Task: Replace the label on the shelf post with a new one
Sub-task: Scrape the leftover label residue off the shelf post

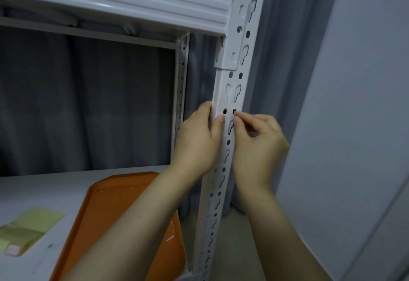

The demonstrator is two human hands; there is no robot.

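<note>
The white slotted shelf post [238, 59] runs from the top right down to the bottom centre. A pale label [229, 106], almost the post's colour, lies across the post's front at mid height. My left hand [197, 141] wraps the post from the left, with its thumb pressed on the front just below the label. My right hand [257, 145] comes from the right with thumb and forefinger pinched together at the label's lower right edge. A yellow-green sheet [31, 225] with a small red-bordered label [13, 249] lies on the shelf board at the lower left.
An orange tray [124, 221] lies on the grey shelf board [44, 190] beside the post. A white shelf beam [110, 4] crosses overhead. Dark curtains [88, 103] hang behind the rack, and a pale wall [354, 103] stands to the right.
</note>
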